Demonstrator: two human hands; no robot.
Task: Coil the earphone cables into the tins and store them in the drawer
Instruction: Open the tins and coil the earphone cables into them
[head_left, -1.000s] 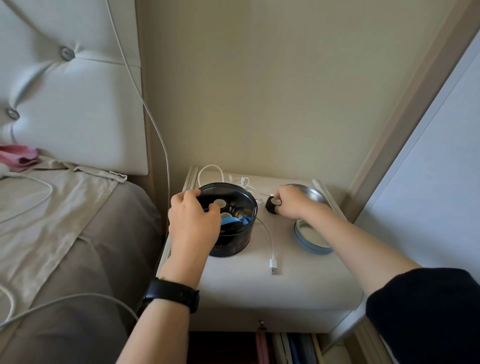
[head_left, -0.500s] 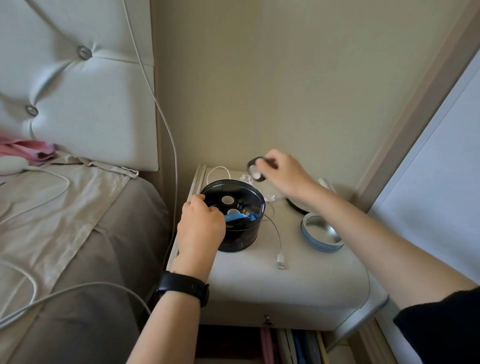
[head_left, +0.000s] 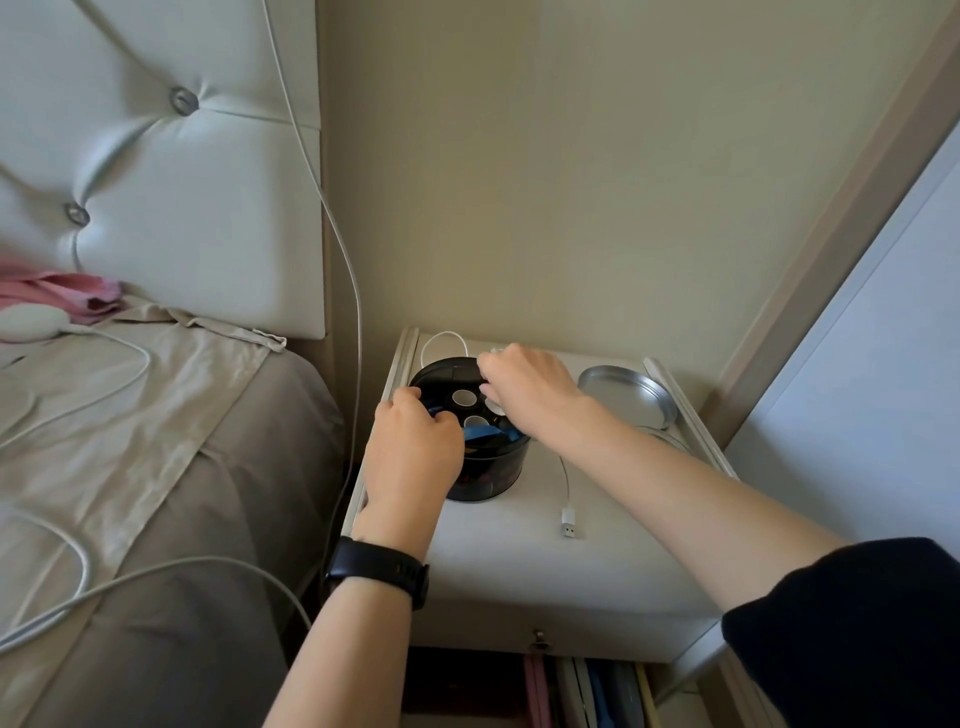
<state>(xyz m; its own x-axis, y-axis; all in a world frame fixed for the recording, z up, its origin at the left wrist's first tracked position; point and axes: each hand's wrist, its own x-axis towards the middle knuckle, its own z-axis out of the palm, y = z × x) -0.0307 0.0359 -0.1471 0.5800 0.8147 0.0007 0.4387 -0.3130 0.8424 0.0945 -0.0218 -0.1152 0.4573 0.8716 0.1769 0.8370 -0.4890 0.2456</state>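
A round black tin (head_left: 488, 475) stands open on the white nightstand (head_left: 524, 566), with blue pieces and small white discs (head_left: 464, 398) inside. My left hand (head_left: 413, 460) grips the tin's near left rim. My right hand (head_left: 527, 387) hovers over the far right rim, fingers curled down into the tin; what they hold is hidden. A white cable (head_left: 565, 480) runs from under my right wrist to a USB plug (head_left: 570, 524) on the nightstand top. Another white loop (head_left: 441, 336) shows behind the tin.
A silver lid (head_left: 631, 397) lies upside down at the nightstand's back right. The drawer front with a small handle (head_left: 539, 638) is below, above a shelf of books (head_left: 587, 693). A bed (head_left: 130, 441) with white cords lies to the left. The wall is close on the right.
My right hand, which had lifted a small black round item above the nightstand, has come down over the tin's opening. My left hand has stayed on the tin.
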